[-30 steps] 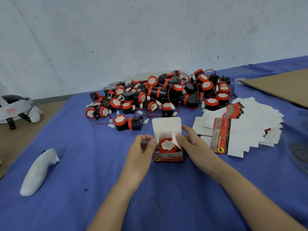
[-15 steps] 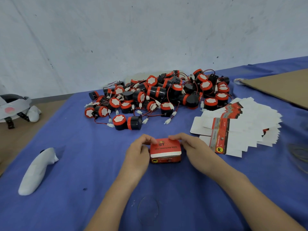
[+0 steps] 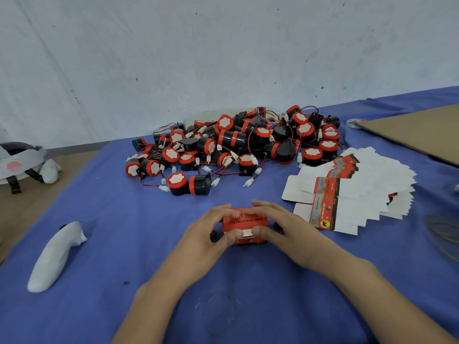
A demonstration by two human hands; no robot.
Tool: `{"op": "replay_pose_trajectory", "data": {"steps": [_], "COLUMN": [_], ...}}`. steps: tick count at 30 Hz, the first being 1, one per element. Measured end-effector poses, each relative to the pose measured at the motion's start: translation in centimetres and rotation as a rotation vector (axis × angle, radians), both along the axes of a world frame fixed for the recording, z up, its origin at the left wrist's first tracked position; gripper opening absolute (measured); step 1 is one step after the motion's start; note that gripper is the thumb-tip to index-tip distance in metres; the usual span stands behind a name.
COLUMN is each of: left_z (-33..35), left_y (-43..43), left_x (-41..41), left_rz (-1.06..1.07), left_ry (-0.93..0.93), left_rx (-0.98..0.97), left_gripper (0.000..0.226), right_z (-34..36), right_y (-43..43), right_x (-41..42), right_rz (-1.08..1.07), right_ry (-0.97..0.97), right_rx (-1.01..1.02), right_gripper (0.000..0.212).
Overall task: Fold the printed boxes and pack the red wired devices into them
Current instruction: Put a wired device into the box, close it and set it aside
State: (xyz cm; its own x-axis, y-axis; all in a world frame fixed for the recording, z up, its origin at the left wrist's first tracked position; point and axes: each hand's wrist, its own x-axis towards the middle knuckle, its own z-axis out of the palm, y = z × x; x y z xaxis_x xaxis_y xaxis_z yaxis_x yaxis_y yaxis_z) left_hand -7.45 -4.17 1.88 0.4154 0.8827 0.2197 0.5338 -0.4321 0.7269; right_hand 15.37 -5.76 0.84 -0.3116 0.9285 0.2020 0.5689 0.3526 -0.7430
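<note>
Head view, surface: a blue-covered table (image 3: 104,219) carries everything below.
Printed box: the red printed box (image 3: 244,220) sits closed near the middle of the near edge, lid side up, between the two hands.
Left hand: the left hand (image 3: 211,234) grips the box's left end, with its fingers curled over the top and far edge and its thumb on the near face.
Right hand: the right hand (image 3: 280,224) mirrors it on the right end, fingers over the top and thumb pressing the near face.
Why held so: the two-sided clamp likely seats the lid's tuck flap and squares the walls. Whether a device is inside cannot be seen.
Red wired devices: the red wired devices (image 3: 236,147) lie heaped toward the far edge, with their leads tangled, within reach for the next pick.
Flat boxes: the flat box blanks (image 3: 355,194) are fanned out toward the right edge, just beside the right hand, so one slides off easily.
Step judged: one box is being closed, and many devices remain unpacked.
Other things: a white handheld object (image 3: 54,256) lies near the left edge, and a cardboard sheet (image 3: 417,130) at the far right corner.
</note>
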Motion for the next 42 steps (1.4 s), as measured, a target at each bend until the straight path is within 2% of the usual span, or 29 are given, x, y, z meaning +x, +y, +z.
{"op": "replay_pose_trajectory", "data": {"steps": [3,5,12,16,19,22,26,35,42], "left_z": [0.1,0.4,0.0,-0.5,-0.5,-0.6,-0.5,-0.7,-1.0], "left_y": [0.0,-0.1,-0.2,0.0,-0.2,-0.3,-0.4,-0.9,-0.7], "left_x": [0.3,0.4,0.6,0.3,0.2,0.2,-0.1,0.0,0.3], "left_rz": [0.021,0.04,0.06,0.059,0.048,0.038,0.018,-0.018,0.01], "left_ry": [0.032,-0.015,-0.093,-0.071,-0.063,-0.047,0.016,0.034,0.007], "left_rx": [0.085,0.082,0.009,-0.007,0.022,0.056,0.078,0.142,0.144], "left_gripper": [0.033,0.03,0.015,0.023,0.025,0.031,0.015,0.036,0.017], "right_z": [0.1,0.3,0.1,0.3,0.4,0.5,0.5,0.6,0.2], "right_y": [0.0,0.0,0.1,-0.1,-0.2,-0.5,-0.8,-1.2,-1.5], "right_x": [-0.3,-0.5,-0.6,-0.6,-0.4,0.0,0.3,0.2,0.2], "right_rz": [-0.021,-0.04,-0.052,-0.044,-0.044,-0.025,0.002,-0.005,-0.012], "right_ry": [0.02,0.087,0.081,0.024,-0.042,-0.194,-0.326,-0.439,-0.548], "right_rx": [0.047,0.061,0.039,0.044,0.086,0.159,0.182,0.266,0.361], "right_gripper": [0.033,0.026,0.022,0.021,0.031,0.036,0.045,0.047,0.049]}}
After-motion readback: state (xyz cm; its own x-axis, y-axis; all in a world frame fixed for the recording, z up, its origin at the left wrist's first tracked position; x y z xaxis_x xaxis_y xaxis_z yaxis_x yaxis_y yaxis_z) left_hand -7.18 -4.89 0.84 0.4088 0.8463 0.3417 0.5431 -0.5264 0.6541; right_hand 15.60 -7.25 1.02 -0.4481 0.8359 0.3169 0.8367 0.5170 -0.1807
